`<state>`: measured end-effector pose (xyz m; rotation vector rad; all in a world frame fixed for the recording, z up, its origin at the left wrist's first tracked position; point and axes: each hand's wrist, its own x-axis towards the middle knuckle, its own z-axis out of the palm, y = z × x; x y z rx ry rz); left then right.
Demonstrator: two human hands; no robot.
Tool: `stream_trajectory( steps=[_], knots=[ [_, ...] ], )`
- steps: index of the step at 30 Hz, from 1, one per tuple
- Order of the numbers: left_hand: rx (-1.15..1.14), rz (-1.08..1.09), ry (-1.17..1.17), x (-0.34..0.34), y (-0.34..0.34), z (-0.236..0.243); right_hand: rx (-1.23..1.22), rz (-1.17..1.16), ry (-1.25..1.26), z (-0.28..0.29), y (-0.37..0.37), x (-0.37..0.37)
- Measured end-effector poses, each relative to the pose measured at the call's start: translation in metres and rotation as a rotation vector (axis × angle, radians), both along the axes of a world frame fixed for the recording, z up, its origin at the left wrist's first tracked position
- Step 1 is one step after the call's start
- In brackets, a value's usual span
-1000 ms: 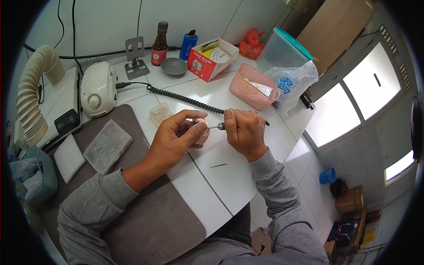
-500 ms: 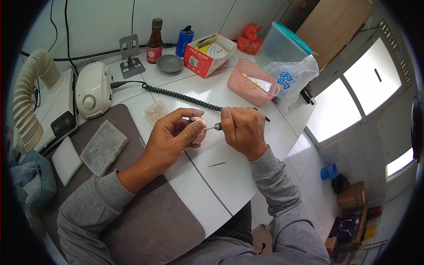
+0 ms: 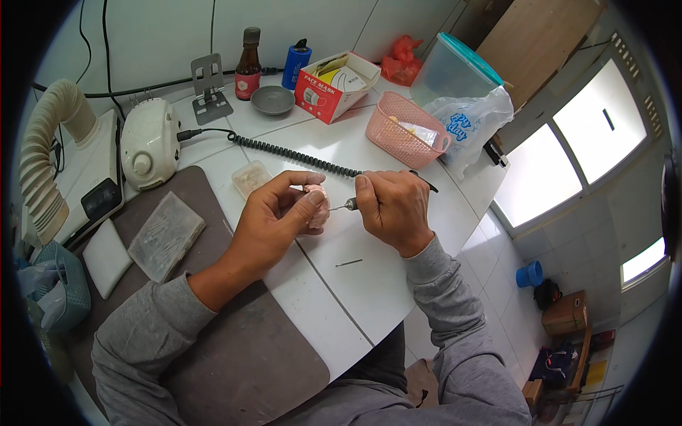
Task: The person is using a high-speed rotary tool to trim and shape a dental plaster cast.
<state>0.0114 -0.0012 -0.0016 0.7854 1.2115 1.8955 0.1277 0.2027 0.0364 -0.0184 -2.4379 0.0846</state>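
Observation:
Over the white tiled table, my left hand (image 3: pixel 273 213) pinches a small pink piece (image 3: pixel 320 206), which looks like a denture, between thumb and fingers. Much of it is hidden by those fingers. My right hand (image 3: pixel 395 209) is closed round a rotary handpiece (image 3: pixel 351 204); most of its body is covered by the hand. Its thin metal bit (image 3: pixel 337 208) points left and meets or nearly meets the pink piece's right side. A black coiled cord (image 3: pixel 298 157) runs from a white control box (image 3: pixel 150 145) toward my right hand. A loose thin bur (image 3: pixel 349 263) lies below my hands.
A small clear box (image 3: pixel 251 179) sits beyond my left hand. On the brown mat (image 3: pixel 234 369) rest a clear case (image 3: pixel 168 236) and a white slab (image 3: pixel 107 258). A ribbed hose (image 3: pixel 44 156) stands at left. Farther back are a bottle (image 3: pixel 248 69), mask box (image 3: pixel 334 89) and pink basket (image 3: pixel 402 135).
The pink piece has turned slightly in my left hand. My right hand keeps the handpiece almost in the same place.

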Motion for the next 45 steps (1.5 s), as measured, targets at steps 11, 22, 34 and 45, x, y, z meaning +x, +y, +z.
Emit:
stream_trajectory(
  steps=[11,22,34,45],
  knots=[
    [0.094,-0.073,-0.149,-0.008,-0.002,-0.003,-0.231,0.069,0.024,-0.004,0.006,-0.003],
    [0.085,-0.129,-0.17,-0.008,0.0,-0.005,-0.341,0.078,0.015,-0.009,0.009,-0.002],
    [0.108,-0.204,-0.213,-0.002,-0.001,0.001,-0.448,0.15,-0.082,-0.008,0.009,-0.001],
    [0.054,-0.256,-0.221,-0.003,0.0,-0.004,-0.24,0.123,-0.125,-0.01,-0.002,-0.003]
  ],
)
